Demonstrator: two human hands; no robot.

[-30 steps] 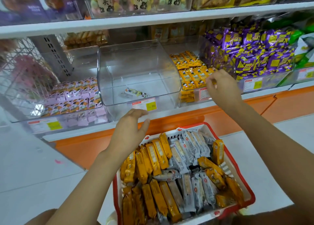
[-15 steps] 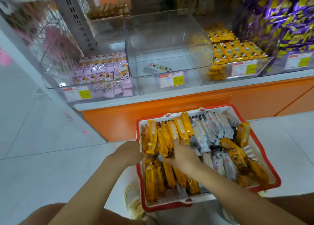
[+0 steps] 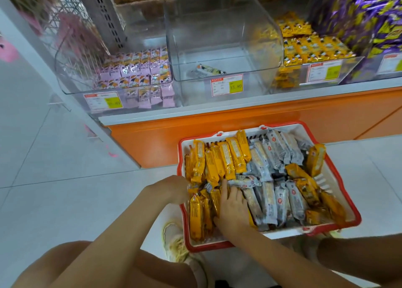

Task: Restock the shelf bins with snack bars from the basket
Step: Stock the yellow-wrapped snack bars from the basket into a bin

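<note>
A red-rimmed white basket stands on the floor below the shelf, packed with yellow snack bars on its left and grey snack bars in its middle. My left hand is at the basket's left rim, its fingers tucked out of sight among the yellow bars. My right hand lies spread on the yellow bars near the front. Above, the middle clear shelf bin holds a single bar. The bin of yellow bars is to its right.
A bin of pink packs sits left of the middle bin, and purple bags are piled at far right. An orange shelf base runs behind the basket. My shoe is by the basket's near left corner.
Both hands came down from the shelf front into the basket. The view has tilted down and moved closer. The right hand now spreads wider over the yellow bars.
</note>
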